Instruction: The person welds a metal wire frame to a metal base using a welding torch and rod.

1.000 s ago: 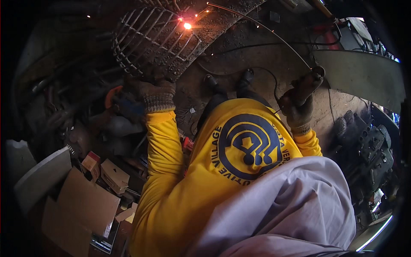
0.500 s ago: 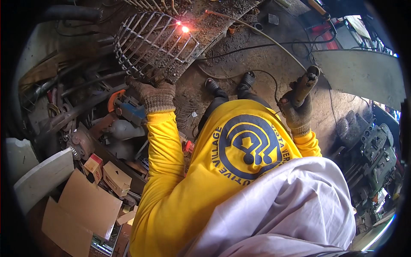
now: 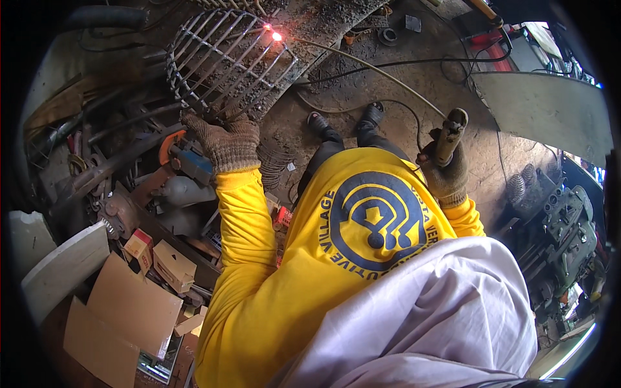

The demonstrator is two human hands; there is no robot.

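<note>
A basket-like frame of welded metal rods [image 3: 194, 57] lies at the edge of a dirty steel worktable [image 3: 323, 29]. Two spots on its right side glow orange-red. My left hand [image 3: 226, 137], in a brown knit glove, is closed around the frame's near end; its fingertips are partly hidden. In my gloved right hand [image 3: 446, 171] is a welding electrode holder [image 3: 451, 137], gripped out to the right. A long thin welding rod [image 3: 381, 72] reaches from it toward the glowing spots. The rod's tip is close to them, but I cannot tell whether it touches.
Black cables [image 3: 401, 63] run across the floor beyond my feet. Cardboard boxes [image 3: 132, 297] and a blue-and-orange tool [image 3: 187, 158] crowd the left side among scrap metal. A sheet-metal panel [image 3: 543, 107] and a greenish machine [image 3: 572, 226] stand at right.
My right hand has shifted slightly left and nearer, bringing the rod's tip left and down toward the glowing spots. The frame and my left hand appear slightly farther left.
</note>
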